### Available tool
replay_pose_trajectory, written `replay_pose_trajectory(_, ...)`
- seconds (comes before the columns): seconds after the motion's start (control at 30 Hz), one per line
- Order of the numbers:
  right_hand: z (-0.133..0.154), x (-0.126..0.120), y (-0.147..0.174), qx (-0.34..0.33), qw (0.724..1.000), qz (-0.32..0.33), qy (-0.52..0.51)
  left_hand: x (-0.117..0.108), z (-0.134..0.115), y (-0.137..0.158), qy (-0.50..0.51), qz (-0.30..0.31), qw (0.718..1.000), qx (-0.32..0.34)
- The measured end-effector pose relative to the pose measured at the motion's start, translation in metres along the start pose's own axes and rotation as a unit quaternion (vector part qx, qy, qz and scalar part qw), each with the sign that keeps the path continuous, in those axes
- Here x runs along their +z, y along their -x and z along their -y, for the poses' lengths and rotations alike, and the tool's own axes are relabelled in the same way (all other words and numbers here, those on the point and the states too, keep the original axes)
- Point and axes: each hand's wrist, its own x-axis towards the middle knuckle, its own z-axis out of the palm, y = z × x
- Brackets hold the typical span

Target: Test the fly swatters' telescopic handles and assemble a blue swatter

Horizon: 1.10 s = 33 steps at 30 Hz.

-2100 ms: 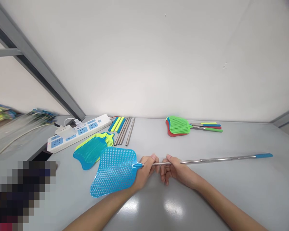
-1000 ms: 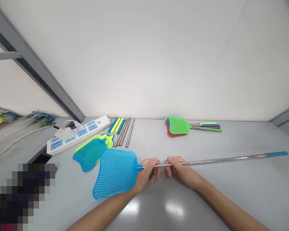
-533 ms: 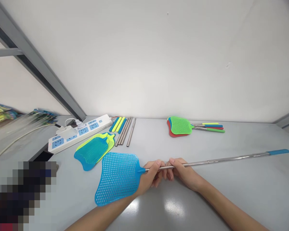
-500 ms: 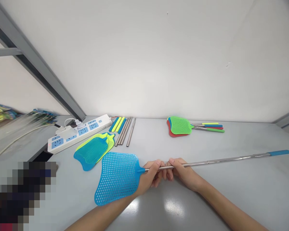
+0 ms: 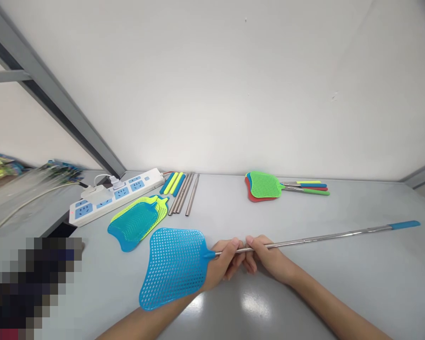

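Note:
Both my hands grip a blue fly swatter [image 5: 177,267] with a long, extended metal rod and a blue grip at its far right end. My left hand [image 5: 225,262] is closed round the rod just beside the swatter's perforated head. Close by on the right, my right hand [image 5: 265,257] pinches the same rod with thumb and fingers. The head hangs over my left forearm, covering part of it. Behind it on the table lie loose swatter heads [image 5: 134,224], blue over yellow-green, with several bare metal rods [image 5: 191,196] and coloured grips [image 5: 173,183] beyond.
Assembled swatters [image 5: 265,185] lie stacked near the wall at the back, a green one on top. A white power strip [image 5: 116,196] with plugged-in adapters stands at the left. Plastic-wrapped goods [image 5: 53,174] sit beyond the metal frame post [image 5: 56,89]. The lower left is pixelated.
The swatter's grip end has moved slightly left, and its head has dropped a little. My right hand has slid slightly left, toward my left hand.

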Motion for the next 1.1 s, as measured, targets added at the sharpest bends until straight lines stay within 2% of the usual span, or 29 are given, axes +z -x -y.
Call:
replay_pose_trajectory(0.23,-0.005,-0.005,-0.003,0.026,0.999,-0.02,-0.018,0.001,-0.002,0.0,-0.05,-0.041,0.998,0.002)
replay_pose_trajectory(0.5,-0.005,-0.005,-0.005,0.024,0.999,-0.018,-0.037,-0.002,-0.002,0.0,-0.088,-0.07,0.994,-0.008)
replay_pose_trajectory(0.93,-0.004,-0.005,-0.005,0.029,0.997,-0.033,-0.056,-0.004,0.002,-0.005,-0.057,-0.082,0.995,-0.019)
replay_pose_trajectory(1.1,-0.004,-0.005,-0.004,0.02,0.995,-0.046,-0.082,-0.004,0.008,-0.005,-0.06,-0.067,0.996,0.007)
